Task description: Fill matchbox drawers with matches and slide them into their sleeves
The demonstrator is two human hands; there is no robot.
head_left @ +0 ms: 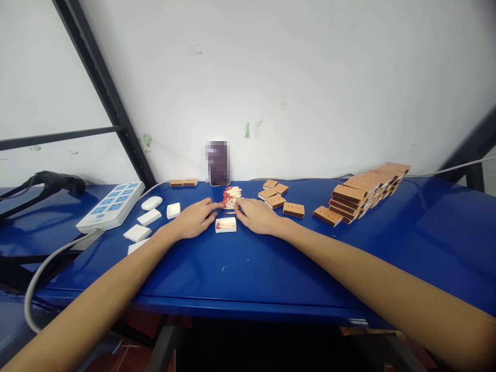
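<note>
A heap of red-tipped matches (232, 197) lies on the blue table in front of me. At its left edge rests the outstretched index finger of my left hand (197, 218); the fingers are apart and hold nothing. My right hand (256, 215) is at the heap's right side, fingertips pinched together at the pale end of a single match (230, 213), though the grip itself is partly hidden. Between the hands and nearer to me sits a white matchbox tray (231, 221) with some matches lying in it.
White matchbox trays (173, 210) and a white mouse (151, 203) lie left, near a power strip (112, 205). A phone (219, 163) leans on the wall. Right are loose brown matchboxes (293, 208) and stacked matchboxes (349, 193). A black strap-like item (58, 182) lies far left.
</note>
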